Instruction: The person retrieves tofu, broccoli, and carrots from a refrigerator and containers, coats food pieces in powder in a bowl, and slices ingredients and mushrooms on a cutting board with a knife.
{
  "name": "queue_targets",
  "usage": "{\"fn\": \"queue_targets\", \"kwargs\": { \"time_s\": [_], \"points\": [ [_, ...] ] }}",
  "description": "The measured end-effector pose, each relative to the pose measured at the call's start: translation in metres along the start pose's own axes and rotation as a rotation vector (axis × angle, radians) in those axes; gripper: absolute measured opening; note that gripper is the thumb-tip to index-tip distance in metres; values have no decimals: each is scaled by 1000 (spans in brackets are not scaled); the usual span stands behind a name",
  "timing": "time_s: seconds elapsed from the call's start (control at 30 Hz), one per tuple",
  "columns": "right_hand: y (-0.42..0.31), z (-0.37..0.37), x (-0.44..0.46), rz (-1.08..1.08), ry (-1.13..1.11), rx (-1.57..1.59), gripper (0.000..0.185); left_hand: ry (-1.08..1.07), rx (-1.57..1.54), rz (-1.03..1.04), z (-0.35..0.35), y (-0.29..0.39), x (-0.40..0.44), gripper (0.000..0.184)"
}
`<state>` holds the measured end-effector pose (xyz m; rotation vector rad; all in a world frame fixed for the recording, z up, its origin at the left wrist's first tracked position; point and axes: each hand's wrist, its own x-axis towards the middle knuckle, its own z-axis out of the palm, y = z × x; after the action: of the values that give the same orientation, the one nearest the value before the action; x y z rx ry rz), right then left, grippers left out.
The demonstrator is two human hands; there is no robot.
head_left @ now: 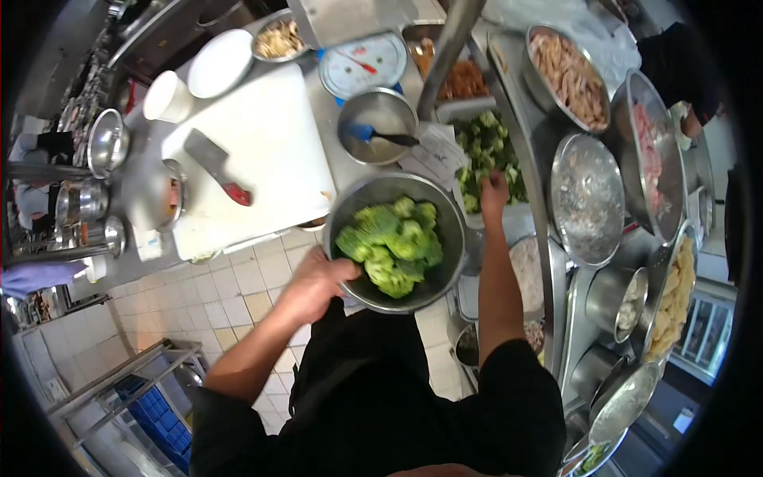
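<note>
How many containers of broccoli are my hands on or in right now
2: the steel bowl gripped by your left hand, and the tray with your right hand in it.

I see through one head-worn camera, facing steeply down: round silver metal bowl (454,248) near, pale square-tiled floor (249,278) farther.

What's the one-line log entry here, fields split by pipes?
left hand: gripping metal bowl by rim | bowl contents: broccoli | right hand: at broccoli tray | cleaver: on white cutting board
</note>
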<state>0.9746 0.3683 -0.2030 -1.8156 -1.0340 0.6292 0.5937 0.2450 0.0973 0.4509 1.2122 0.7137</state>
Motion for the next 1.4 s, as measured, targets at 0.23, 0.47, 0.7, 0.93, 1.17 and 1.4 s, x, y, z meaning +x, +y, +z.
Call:
{"fn": "queue_targets", "kwargs": {
  "time_s": [0.23, 0.47, 0.7, 0.93, 1.17, 1.4],
  "points": [
    [-27, -48, -98, 409, -30, 535, 6, 12, 35, 209, -5, 186, -5, 28],
    [-69, -52, -160, 520, -105, 746, 17, 2, 150, 225, -20, 267, 84, 28],
    [-122, -55, -172, 581, -92, 960, 22, 9, 226, 216, -25, 264, 104, 34],
    [-154, -42, -169, 587, -124, 1013, 24, -111, 141, 277, -26, 256, 100, 47],
    [-200, -28, -163, 548, -220, 1093, 25, -159, 34, 337, -32, 244, 96, 49],
    [-268, -10, -148, 370, -348, 1138, 18, -206, -63, 276, -50, 228, 110, 53]
  ]
}}
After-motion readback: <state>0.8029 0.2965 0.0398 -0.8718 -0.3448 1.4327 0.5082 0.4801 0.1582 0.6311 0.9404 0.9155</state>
